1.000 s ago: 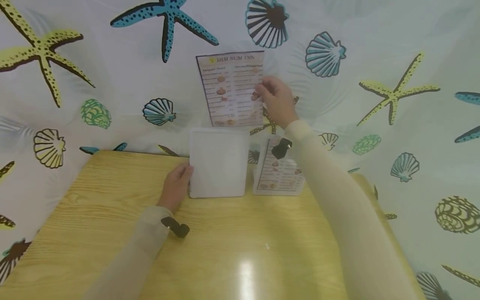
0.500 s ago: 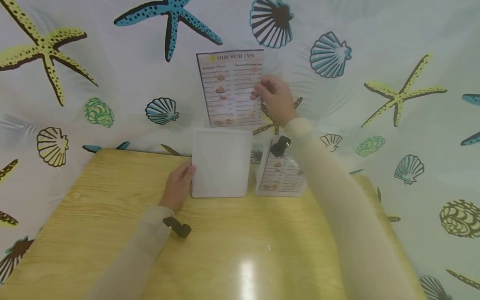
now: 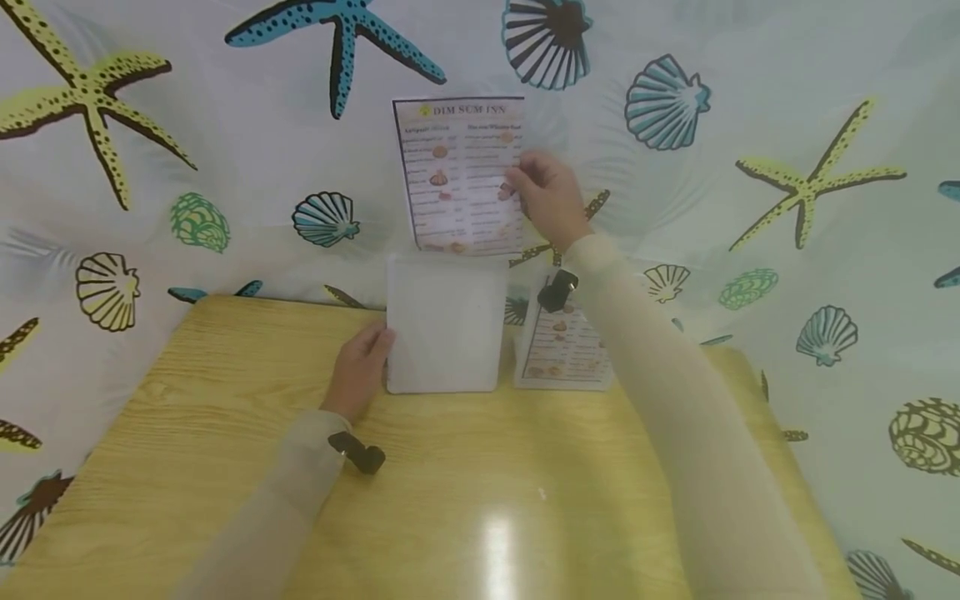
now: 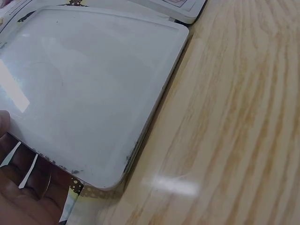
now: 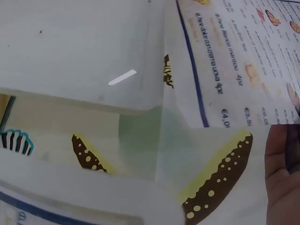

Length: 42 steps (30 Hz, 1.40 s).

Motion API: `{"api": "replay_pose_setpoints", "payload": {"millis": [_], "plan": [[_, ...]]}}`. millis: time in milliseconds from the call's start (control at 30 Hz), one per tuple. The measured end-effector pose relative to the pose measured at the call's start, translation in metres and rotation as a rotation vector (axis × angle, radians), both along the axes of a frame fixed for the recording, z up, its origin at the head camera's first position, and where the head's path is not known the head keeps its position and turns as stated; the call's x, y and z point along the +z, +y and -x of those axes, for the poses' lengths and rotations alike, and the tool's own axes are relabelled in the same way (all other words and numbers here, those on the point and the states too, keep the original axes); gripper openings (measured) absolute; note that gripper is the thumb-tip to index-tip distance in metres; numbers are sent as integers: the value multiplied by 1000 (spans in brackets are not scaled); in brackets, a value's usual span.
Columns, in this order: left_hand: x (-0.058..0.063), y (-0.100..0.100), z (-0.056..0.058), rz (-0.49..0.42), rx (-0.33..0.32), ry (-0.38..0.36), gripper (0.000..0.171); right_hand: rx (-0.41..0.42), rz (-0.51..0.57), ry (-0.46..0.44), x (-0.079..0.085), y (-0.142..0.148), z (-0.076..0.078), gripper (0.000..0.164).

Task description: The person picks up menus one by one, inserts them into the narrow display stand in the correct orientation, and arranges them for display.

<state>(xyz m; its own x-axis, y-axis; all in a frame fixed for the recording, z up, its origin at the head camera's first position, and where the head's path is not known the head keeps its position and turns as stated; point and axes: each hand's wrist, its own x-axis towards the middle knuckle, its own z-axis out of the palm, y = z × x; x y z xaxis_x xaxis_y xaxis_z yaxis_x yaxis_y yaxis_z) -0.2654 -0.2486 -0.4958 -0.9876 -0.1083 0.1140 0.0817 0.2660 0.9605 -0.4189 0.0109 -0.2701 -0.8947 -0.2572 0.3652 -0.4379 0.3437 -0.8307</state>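
Observation:
My right hand (image 3: 551, 198) pinches the right edge of a printed menu sheet (image 3: 457, 179) headed "DIM SUM INN". The sheet hangs upright, its lower edge level with the top of a blank white menu stand (image 3: 446, 325); I cannot tell whether they touch. My left hand (image 3: 355, 371) grips that stand's left edge, thumb in front and fingers behind, as the left wrist view shows. Part of the right hand (image 5: 283, 173) appears beside the sheet in the right wrist view.
To the right, a second white stand (image 3: 521, 371) bearing a similar menu (image 3: 566, 346) is partly covered by the right forearm. Both stands are on a wooden table (image 3: 420, 467). Behind it hangs a cloth (image 3: 247, 150) printed with shells and starfish.
The menu sheet's lower edge has come slightly closer to the stand's top, as seen from the head. Both hands keep their holds, and the head view has shifted a little.

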Motion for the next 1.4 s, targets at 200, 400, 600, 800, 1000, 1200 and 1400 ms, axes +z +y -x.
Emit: {"api": "replay_pose_setpoints", "payload": {"millis": [200,400,600,800,1000,1200,1400], "plan": [[0,-1,-1,-25,-20,4,61,-51,-61,56,-3,-5,3,21],[-1,-1,0,-31,-20,-9,64,-73,-29,46,-1,-7,1,21],[1,0,-2,-19,-15,-8,68,-76,-16,55,0,-9,-2,19],[2,0,-3,-15,-23,-8,65,-40,-14,71,-1,-15,-2,20],[1,0,-2,-13,-22,-10,65,-47,-2,76,0,-17,-1,19],[-2,0,0,-18,-25,-19,68,-2,-11,52,-3,-20,-6,20],[-3,-1,1,-18,-19,-28,67,-26,8,32,-13,-20,-9,20]]}}
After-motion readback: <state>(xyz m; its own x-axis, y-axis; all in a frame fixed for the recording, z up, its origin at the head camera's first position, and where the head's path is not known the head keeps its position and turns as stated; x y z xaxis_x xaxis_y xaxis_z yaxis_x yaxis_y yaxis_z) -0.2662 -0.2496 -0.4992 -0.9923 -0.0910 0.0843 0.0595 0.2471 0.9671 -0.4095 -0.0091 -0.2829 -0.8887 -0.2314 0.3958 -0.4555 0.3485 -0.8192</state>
